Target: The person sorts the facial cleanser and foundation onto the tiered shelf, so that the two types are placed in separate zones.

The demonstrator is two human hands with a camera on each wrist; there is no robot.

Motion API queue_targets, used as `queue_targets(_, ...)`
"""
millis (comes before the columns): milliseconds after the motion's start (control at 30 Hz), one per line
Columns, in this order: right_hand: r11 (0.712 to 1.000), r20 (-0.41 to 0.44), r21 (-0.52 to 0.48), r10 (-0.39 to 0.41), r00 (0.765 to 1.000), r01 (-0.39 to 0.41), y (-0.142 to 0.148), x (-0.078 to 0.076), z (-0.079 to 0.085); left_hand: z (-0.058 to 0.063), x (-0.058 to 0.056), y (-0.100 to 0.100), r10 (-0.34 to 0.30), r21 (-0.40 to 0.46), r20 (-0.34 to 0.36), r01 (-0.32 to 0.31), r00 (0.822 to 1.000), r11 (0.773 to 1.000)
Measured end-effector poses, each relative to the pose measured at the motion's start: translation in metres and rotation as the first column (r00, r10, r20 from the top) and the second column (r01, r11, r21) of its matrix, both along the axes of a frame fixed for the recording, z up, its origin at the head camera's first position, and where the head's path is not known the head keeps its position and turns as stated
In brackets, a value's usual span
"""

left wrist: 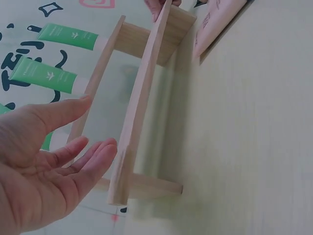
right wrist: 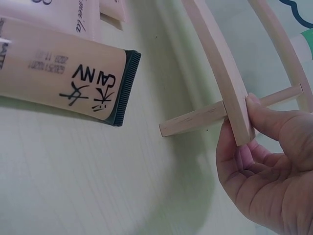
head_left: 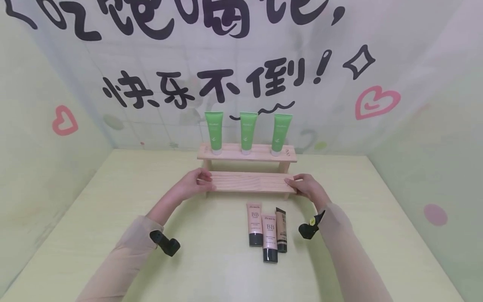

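Observation:
A two-tier wooden display stand (head_left: pixel 249 182) stands toward the back of the table. My right hand (head_left: pixel 308 187) grips the right end of its lower board; in the right wrist view the thumb lies on top of the wooden board (right wrist: pixel 222 63) and the fingers curl beneath. At the other end is my left hand (head_left: pixel 193 184). The left wrist view shows that hand (left wrist: pixel 54 166) with thumb and fingers spread, close beside the lower board (left wrist: pixel 134 117) and not wrapped round it. Three green tubes (head_left: pixel 247 132) stand upright on the upper board.
Two pink BB cream tubes (head_left: pixel 255 222) and a beige tube with dark ends (head_left: pixel 281 228) lie on the table (head_left: pixel 211 268) in front of the stand. Behind rises a white backdrop (head_left: pixel 181 54) with black lettering.

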State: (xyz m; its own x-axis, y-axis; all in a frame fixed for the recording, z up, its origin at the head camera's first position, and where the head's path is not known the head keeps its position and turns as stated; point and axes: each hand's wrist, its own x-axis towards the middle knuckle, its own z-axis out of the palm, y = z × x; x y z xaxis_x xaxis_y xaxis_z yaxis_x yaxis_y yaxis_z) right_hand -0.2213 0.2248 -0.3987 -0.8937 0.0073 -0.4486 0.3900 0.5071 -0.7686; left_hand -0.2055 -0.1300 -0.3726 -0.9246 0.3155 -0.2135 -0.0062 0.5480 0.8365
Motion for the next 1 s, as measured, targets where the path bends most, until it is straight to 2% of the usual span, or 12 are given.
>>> queue_targets(167,1.0,0.008,-0.007,0.001,1.0,-0.001,0.001,0.0,-0.001,-0.008,0.012,0.017,-0.084,-0.015,0.035,0.084,0.996,0.996)
queue_targets(267,1.0,0.019,-0.008,-0.007,1.0,0.007,0.001,0.0,-0.002,-0.011,0.018,0.03,-0.14,-0.028,0.058,0.142,0.988,0.989)
queue_targets(433,1.0,0.029,0.003,-0.014,0.999,0.014,0.0,-0.001,-0.001,-0.02,0.025,0.052,-0.2,-0.041,0.091,0.204,0.976,0.978)
queue_targets(633,1.0,0.03,0.016,-0.007,1.0,0.006,0.001,-0.001,0.0,-0.03,0.028,0.074,-0.228,-0.088,0.178,0.247,0.957,0.965)
queue_targets(733,1.0,0.035,0.002,-0.014,0.999,0.014,0.001,0.0,0.001,-0.034,0.03,0.084,-0.236,-0.126,0.189,0.262,0.953,0.957)
queue_targets(867,1.0,0.036,-0.006,-0.014,0.999,0.015,0.001,0.0,0.002,-0.041,0.031,0.093,-0.222,-0.155,0.168,0.249,0.96,0.956)
queue_targets(1000,1.0,0.04,-0.015,-0.013,0.999,0.014,0.0,0.001,0.002,-0.048,0.032,0.1,-0.186,-0.162,0.143,0.208,0.972,0.965)
